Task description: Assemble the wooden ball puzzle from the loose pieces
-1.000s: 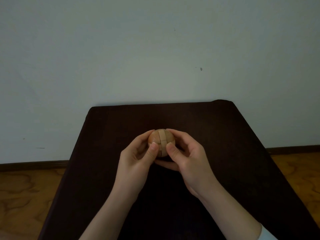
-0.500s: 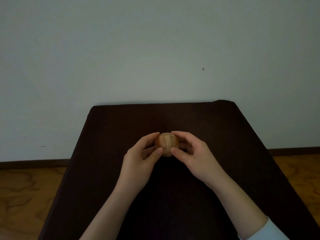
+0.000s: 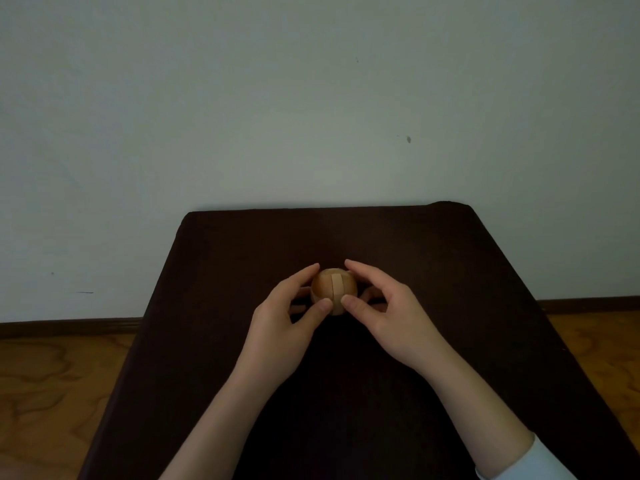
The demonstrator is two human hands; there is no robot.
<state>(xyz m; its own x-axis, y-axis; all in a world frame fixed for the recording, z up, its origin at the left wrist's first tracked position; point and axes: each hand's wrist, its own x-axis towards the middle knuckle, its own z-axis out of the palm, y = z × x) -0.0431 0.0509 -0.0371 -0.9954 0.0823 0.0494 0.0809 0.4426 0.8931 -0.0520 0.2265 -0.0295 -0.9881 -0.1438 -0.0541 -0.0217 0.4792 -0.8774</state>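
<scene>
Head view: wooden ball (image 3: 333, 291) sits mid-table (image 3: 450, 271), looks fully assembled. Left hand (image 3: 287, 315) and right hand (image 3: 388, 311) each pinch it between thumb and forefinger, likely squeezing the seams tight and keeping it from rolling. No loose pieces visible.

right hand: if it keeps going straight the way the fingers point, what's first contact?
The wooden ball. The right hand points left toward it, thumb already at its near side; beyond sits the left hand. Depth of the finger gap is unclear.
</scene>
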